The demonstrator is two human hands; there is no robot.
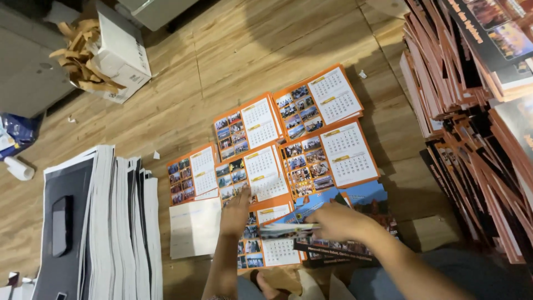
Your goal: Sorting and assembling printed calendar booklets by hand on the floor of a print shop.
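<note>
I look down at a wooden plank floor where several orange-bordered calendar sheets with photo grids and month tables lie spread in rows, in the middle of the scene. My left hand rests flat on the near sheets, fingers stretched forward and close together, pressing on the paper. My right hand is just to the right of it and pinches a thin stack of printed sheets by its edge; the stack is held almost level above the near orange-bordered page. The picture is blurred here, so I think the thumb is on top, but I cannot be sure.

Under the right hand lies a blue and dark cover sheet with a landscape photo. Left of the left hand, touching the spread sheets, is a plain white page. Further left stands a tall pile of white and grey printed paper with a dark phone on it. On the right side are big leaning stacks of orange-edged booklets. Far left, a white cardboard box with brown paper strips stands on the floor.
</note>
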